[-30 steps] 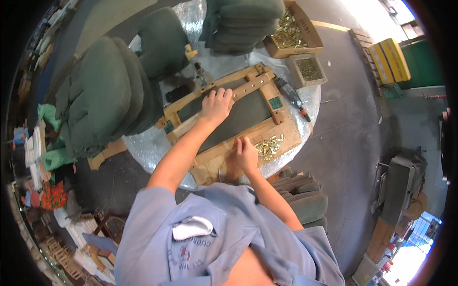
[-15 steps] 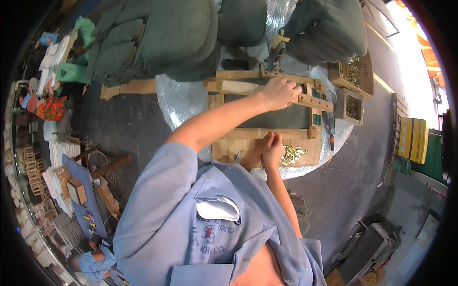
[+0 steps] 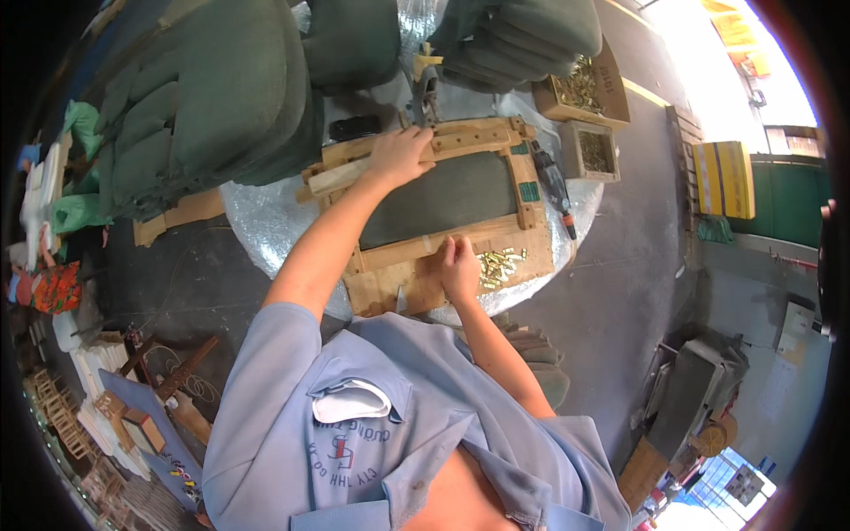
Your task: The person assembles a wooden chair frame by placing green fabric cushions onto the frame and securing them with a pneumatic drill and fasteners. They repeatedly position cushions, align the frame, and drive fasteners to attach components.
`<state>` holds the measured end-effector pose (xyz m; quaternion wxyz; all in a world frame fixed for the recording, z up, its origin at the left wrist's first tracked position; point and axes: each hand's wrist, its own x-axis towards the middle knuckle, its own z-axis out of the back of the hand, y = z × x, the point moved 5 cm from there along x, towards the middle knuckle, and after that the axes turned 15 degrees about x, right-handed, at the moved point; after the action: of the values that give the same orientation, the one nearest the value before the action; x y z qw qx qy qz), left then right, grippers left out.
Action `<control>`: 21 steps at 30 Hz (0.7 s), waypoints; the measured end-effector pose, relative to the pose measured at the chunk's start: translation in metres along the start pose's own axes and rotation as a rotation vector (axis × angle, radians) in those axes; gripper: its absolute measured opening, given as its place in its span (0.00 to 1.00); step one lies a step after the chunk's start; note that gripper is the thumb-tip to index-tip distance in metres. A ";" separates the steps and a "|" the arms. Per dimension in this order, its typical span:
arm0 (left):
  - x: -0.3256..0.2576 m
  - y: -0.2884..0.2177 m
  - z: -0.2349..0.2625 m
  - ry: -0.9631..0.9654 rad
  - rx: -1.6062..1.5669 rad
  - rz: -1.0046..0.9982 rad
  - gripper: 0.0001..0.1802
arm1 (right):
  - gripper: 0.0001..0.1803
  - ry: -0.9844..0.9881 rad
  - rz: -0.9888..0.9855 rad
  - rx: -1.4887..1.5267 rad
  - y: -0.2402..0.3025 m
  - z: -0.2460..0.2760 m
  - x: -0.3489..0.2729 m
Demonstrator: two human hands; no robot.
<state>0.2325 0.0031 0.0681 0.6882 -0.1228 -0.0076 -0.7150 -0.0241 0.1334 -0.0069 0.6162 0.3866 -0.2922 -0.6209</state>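
Observation:
My left hand (image 3: 403, 159) is closed over a wooden bar with a row of holes (image 3: 474, 139), along the far side of a wooden frame. The frame's near rail (image 3: 469, 235) runs across in front of me. Inside the frame lies a dark green padded panel (image 3: 456, 190). My right hand (image 3: 459, 268) is closed just in front of the near rail, thumb and fingers pressed together; whatever they may hold is too small to make out. Beside it, a heap of small brass-coloured metal pieces (image 3: 501, 266) lies on the wooden board (image 3: 372, 290) under the frame.
A power screwdriver (image 3: 553, 181) lies right of the frame. Two boxes of metal pieces, one cardboard (image 3: 611, 93) and one smaller (image 3: 575, 152), stand at the far right. Stacks of green cushions (image 3: 230, 80) rise at the back. A clamp-like tool (image 3: 426, 84) and a black object (image 3: 354, 128) lie beyond the frame.
My left hand has brought the holed bar from a slant across the frame to lie nearer its far rail. My right hand stays by the brass pieces. The whole view has turned.

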 end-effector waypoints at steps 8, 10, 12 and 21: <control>0.004 -0.009 0.007 -0.025 0.024 -0.012 0.32 | 0.20 -0.002 -0.002 -0.002 -0.003 -0.002 0.002; 0.009 -0.010 0.003 0.006 0.032 -0.010 0.32 | 0.20 0.016 -0.033 0.012 -0.003 -0.002 -0.001; 0.014 -0.011 -0.002 0.031 0.033 -0.016 0.31 | 0.20 0.012 -0.041 0.017 0.001 -0.005 0.002; 0.017 -0.020 0.000 0.026 0.019 -0.027 0.28 | 0.19 0.027 -0.029 0.024 -0.006 -0.008 0.000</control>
<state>0.2123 -0.0129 0.0745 0.6795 -0.1067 -0.0071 -0.7259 -0.0205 0.1344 -0.0158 0.6064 0.4066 -0.2857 -0.6208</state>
